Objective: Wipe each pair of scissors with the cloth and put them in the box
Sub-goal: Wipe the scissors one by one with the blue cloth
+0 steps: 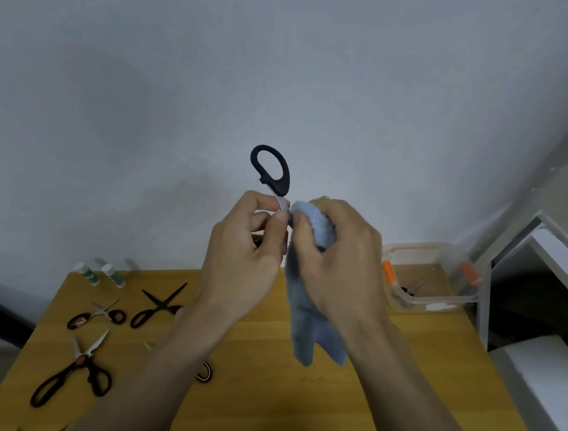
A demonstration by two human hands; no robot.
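1. Both forearms reach up over the wooden worktop [398, 380].
2. Left hand [246, 243] pinches the black-handled scissors [272, 171] by the metal, handle loop up.
3. Right hand [337, 254] grips the blue cloth [309, 307], bunched against the scissors.
4. 3 other scissors [73, 368] lie on the left.
5. Clear box [431, 279] with orange clips sits on the right; its white label is unreadable.
6. 2 small bottles [102, 273] stand at the back; their print is blurred.

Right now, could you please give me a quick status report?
Left hand pinches black-handled scissors. Right hand grips blue cloth, wiping. Box open at right. Nothing in the way.
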